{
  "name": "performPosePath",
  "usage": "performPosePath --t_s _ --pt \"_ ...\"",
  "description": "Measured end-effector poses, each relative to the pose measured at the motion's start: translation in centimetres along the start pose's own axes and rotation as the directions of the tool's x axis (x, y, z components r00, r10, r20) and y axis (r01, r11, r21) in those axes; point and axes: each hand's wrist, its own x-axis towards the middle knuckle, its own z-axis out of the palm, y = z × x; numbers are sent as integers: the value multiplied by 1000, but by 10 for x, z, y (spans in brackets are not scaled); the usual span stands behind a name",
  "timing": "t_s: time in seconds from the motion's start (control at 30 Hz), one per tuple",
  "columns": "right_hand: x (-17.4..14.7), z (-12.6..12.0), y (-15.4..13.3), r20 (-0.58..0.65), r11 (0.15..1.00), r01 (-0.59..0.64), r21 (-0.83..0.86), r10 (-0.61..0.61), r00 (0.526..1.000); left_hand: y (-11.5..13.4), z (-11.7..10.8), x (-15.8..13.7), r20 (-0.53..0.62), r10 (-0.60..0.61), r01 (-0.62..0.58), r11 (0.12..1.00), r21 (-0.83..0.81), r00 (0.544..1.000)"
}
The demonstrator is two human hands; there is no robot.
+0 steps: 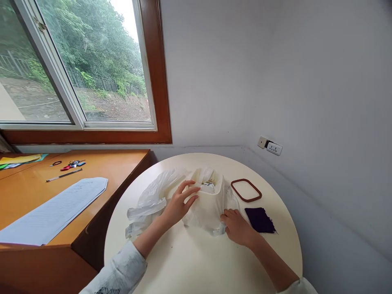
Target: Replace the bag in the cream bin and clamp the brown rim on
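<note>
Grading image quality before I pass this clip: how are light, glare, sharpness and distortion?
Head view: daylight from the window, sky patch burnt out to white; head view: soft shadows on the round table, sheen on the desk; head view: left hand and right hand look fairly sharp, the white plastic blends into the table; head view: slanting window frame suggests wide-angle distortion.

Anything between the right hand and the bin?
Yes: the bag, draped down the outside of the bin. The right hand has its fingers curled on it. The ring and cloth lie farther right, not between.
</note>
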Motion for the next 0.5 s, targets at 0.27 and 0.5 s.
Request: performPosePath --t_s 0.27,0.5 --pt "-3 -44 13 -19 849 -110 517 141 990 -21 15 -16 -28 -422 422 907 1 906" --pt "20 -24 -18 -316 888 -68 454 231 920 -19 22 -23 246 -320 331 944 -3 915"
